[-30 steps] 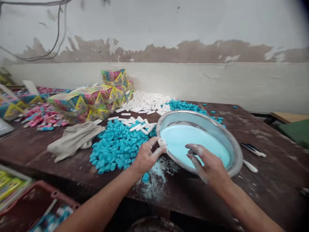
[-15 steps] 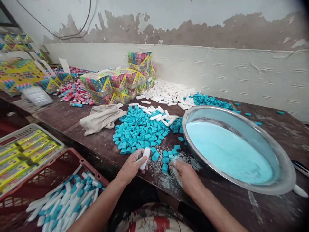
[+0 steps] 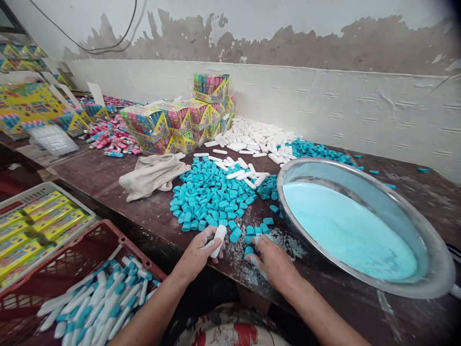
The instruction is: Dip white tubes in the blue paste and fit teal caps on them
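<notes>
Between the fingers and thumb of my left hand (image 3: 201,247) is a short white plastic tube (image 3: 218,241), held tilted at the table's front edge. My right hand (image 3: 272,257) is to the right, thumb and fingers closed round a turquoise cap (image 3: 248,252) on the powdery tabletop. A few more loose caps (image 3: 236,235) lie between and just beyond my hands. Behind them spreads a large heap of turquoise caps (image 3: 212,192), with white tubes (image 3: 248,175) scattered over its far edge.
On the right stands a wide metal basin (image 3: 437,269) of light-blue powder (image 3: 345,230). A cloth (image 3: 153,175) lies left of the heap, before stacked marker packs (image 3: 180,120). At lower left, a red crate (image 3: 104,233) holds capped tubes beside a pale tray (image 3: 90,214) of yellow boxes.
My right hand has shifted its fingers forward and opened them round the nearest cap, where they now close on it. My left hand keeps the white tube. The view has shifted slightly.
</notes>
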